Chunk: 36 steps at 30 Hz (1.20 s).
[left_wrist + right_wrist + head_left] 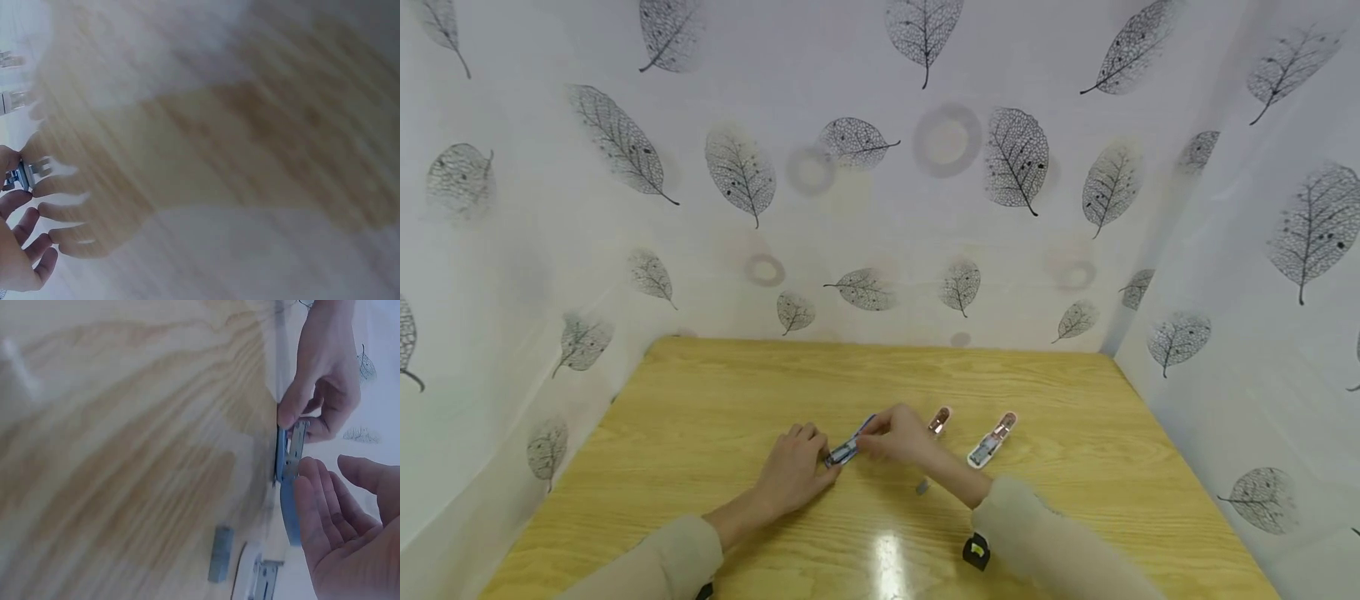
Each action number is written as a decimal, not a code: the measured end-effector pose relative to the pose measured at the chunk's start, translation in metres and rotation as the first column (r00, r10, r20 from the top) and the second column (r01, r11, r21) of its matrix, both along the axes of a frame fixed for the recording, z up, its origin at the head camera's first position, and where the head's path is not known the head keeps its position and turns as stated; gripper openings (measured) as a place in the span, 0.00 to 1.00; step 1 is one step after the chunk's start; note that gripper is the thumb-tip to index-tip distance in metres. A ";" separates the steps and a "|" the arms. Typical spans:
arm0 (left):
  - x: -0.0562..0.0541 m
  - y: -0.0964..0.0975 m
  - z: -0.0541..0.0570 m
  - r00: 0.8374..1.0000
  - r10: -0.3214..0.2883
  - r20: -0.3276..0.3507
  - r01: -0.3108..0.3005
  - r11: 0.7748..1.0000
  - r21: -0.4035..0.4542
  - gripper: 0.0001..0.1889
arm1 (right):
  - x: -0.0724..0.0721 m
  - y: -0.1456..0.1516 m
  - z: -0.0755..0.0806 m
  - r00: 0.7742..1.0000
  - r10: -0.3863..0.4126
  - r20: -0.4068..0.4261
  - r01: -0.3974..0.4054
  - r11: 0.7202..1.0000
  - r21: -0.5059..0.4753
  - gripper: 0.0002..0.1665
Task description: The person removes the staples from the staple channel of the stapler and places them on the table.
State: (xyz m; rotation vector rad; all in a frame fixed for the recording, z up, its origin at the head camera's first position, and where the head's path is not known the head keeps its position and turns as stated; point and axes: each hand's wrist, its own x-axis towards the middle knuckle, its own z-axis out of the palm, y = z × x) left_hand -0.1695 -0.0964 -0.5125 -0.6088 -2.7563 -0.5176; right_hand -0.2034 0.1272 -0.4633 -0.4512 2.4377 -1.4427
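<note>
Near the middle of the table lies a small blue stapler (842,454), swung open so its metal channel (295,450) shows beside the blue handle (289,515). My left hand (793,471) pinches one end of it between thumb and forefinger; the other fingers rest on the table. On the other side my right hand (898,437) touches the metal part with its fingertips. In the right wrist view, the right fingers (328,512) are mostly straight and the thumb stands apart. A short grey staple strip (922,486) lies below the right wrist.
Right of the right hand lies an opened white and pink stapler (992,439). Another pink stapler (938,419) is partly hidden behind the right wrist. A black object with a yellow mark (976,551) sits by the right sleeve. Leaf-printed walls (880,225) enclose the wooden table (737,375).
</note>
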 end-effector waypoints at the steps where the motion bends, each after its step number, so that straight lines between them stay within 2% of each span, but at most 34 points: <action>1: 0.000 0.000 0.000 1.000 -0.001 -0.003 0.001 1.000 0.000 0.14 | 0.001 -0.003 -0.002 1.000 0.001 0.017 0.000 1.000 -0.015 0.09; 14: 0.001 0.000 -0.001 0.999 -0.013 -0.042 0.012 1.000 -0.017 0.15 | 0.006 -0.023 -0.013 1.000 -0.028 0.012 0.027 0.998 0.062 0.07; 24: 0.001 0.000 -0.003 0.999 -0.005 -0.049 0.005 1.000 -0.007 0.14 | 0.007 -0.032 -0.010 1.000 -0.006 0.011 0.005 0.997 0.079 0.08; 36: 0.002 0.000 0.000 0.999 -0.010 -0.038 0.009 1.000 -0.009 0.14 | 0.005 -0.033 -0.012 0.994 -0.053 0.096 0.052 0.999 0.013 0.07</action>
